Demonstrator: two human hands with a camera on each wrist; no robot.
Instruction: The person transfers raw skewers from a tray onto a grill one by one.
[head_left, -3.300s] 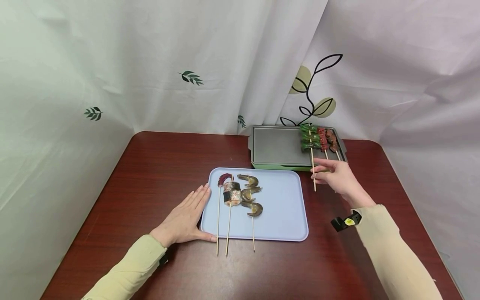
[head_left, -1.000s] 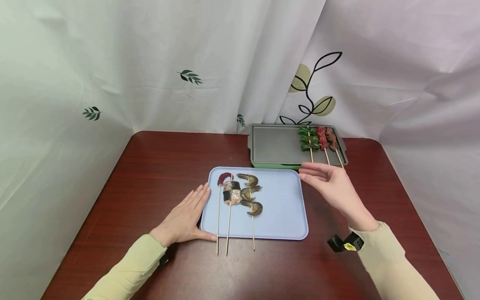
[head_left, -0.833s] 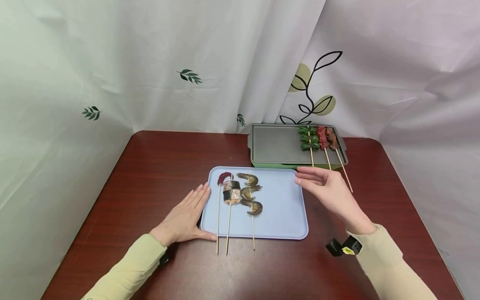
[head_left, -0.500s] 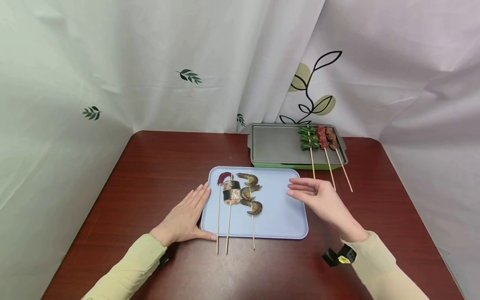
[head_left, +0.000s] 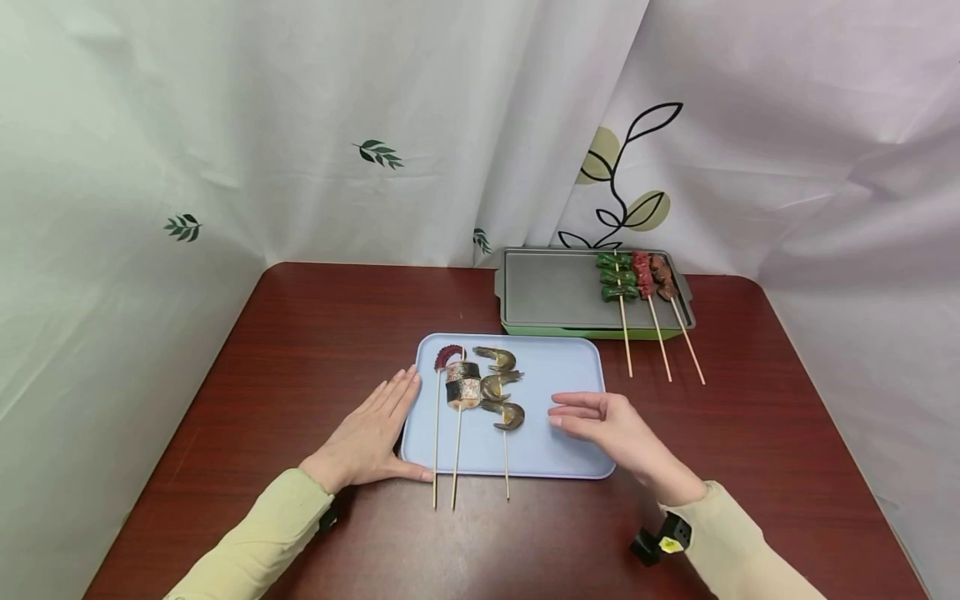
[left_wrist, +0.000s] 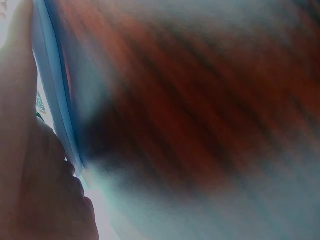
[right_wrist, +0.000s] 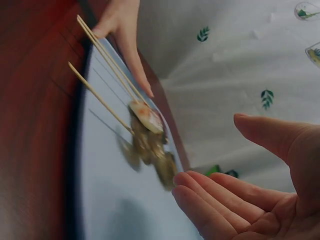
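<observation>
Pale-blue tray point(head_left: 555, 367) lies on the red-brown table point(head_left: 315, 333), w/ 3 skewers on its left half, stick ends poking out past its near rim: tentacle point(head_left: 447, 357) furthest left, roll point(head_left: 463, 386) next, shrimp point(head_left: 498, 386) just right of that, approx. mid-tray. L hand point(head_left: 367, 433) rests at the tray's left edge, fingers straight & side by side, thumb stretched round the near-left corner; it grips nothing. Thumb tip is right by the tentacle's stick; can't tell if they touch. R hand point(head_left: 626, 433) is over the tray's right part, fingers nearly straight & together, thumb well apart from them in the R wrist view, nothing held; fingertips point at the shrimp, near but apart. Grill point(head_left: 558, 287), grey top w/ green base, stands behind the tray, offset right, w/ 3 more skewers beyond the tray's far-right corner, i.e. green point(head_left: 618, 278), red point(head_left: 642, 275) & brown point(head_left: 663, 277), sticks reaching out right of that corner. Curtain point(head_left: 375, 67), white w/ leaf prints, hangs behind the tray. L wrist view = mostly blurred table.
</observation>
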